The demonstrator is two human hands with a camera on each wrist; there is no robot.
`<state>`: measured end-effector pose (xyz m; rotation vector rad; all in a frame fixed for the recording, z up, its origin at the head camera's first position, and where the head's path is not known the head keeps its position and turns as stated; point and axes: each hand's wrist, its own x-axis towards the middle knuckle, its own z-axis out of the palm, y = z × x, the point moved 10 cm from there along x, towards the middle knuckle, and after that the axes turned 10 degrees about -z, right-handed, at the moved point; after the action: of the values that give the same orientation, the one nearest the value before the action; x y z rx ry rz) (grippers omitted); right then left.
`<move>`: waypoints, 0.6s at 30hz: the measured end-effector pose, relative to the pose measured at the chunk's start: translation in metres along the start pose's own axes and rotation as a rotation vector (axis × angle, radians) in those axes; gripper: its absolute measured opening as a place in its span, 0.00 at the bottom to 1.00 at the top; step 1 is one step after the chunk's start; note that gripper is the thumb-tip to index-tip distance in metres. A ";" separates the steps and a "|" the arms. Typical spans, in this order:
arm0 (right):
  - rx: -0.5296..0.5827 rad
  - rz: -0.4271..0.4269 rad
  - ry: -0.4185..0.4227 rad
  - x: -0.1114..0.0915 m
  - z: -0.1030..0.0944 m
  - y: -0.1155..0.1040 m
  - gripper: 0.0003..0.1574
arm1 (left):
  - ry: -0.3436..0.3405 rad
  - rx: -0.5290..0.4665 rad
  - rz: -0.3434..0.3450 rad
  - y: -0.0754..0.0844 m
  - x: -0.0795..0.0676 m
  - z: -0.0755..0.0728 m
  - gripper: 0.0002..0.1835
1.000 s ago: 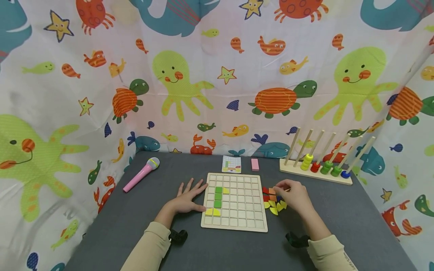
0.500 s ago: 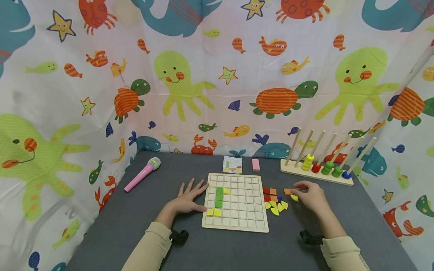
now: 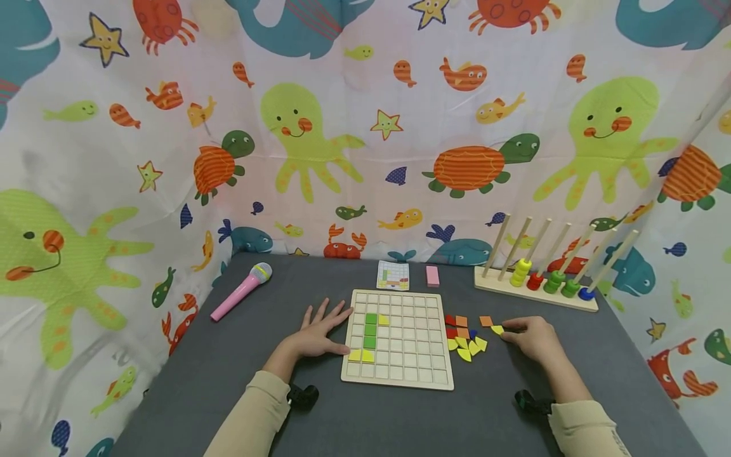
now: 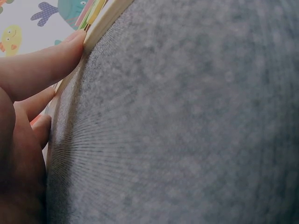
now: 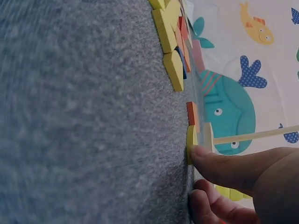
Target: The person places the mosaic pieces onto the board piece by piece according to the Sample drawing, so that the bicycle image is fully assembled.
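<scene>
My left hand (image 3: 314, 334) lies with spread fingers on the table, its thumb and index fingertip touching the left edge of a wooden grid board (image 3: 411, 374). Green squares (image 3: 370, 330) and yellow pieces (image 3: 362, 356) sit in some of the board's cells. To the right of the board, my right hand (image 3: 533, 338) pinches a rounded yellow tile (image 3: 497, 330) at its right end, low on the table. In the right wrist view the thumb presses on that tile (image 5: 191, 140); the other fingers are partly hidden. An orange square (image 3: 486, 321) lies just beside the tile.
Loose red, orange, blue and yellow tiles (image 3: 464, 355) cluster by the board's right edge. Behind the board lie a pattern card (image 3: 393, 275) and a pink block (image 3: 432, 276). A pegged bead stand (image 3: 537, 291) is at back right, a pink toy microphone (image 3: 242, 292) at left.
My right hand has moved right from the tile cluster; an orange square and a yellow tile now lie apart from it. The left hand stays by the board.
</scene>
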<state>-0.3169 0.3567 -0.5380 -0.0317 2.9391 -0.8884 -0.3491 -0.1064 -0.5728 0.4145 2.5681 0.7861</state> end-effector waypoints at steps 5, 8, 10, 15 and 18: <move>0.000 -0.020 0.007 0.001 0.002 0.000 0.26 | 0.005 0.006 -0.003 0.000 0.000 0.000 0.52; 0.001 -0.033 -0.007 0.003 0.005 -0.001 0.27 | 0.008 0.001 -0.001 0.000 0.000 -0.001 0.52; 0.002 -0.038 -0.011 0.004 0.006 -0.001 0.26 | 0.008 -0.001 0.000 0.000 0.000 0.000 0.52; 0.020 0.002 0.021 0.002 0.003 0.003 0.20 | 0.001 0.005 0.001 0.000 0.000 0.001 0.52; 0.036 0.025 0.035 0.000 0.002 0.004 0.20 | 0.006 0.005 0.003 -0.001 0.001 0.000 0.52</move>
<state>-0.3169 0.3593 -0.5418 0.0226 2.9481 -0.9486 -0.3498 -0.1068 -0.5733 0.4182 2.5762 0.7828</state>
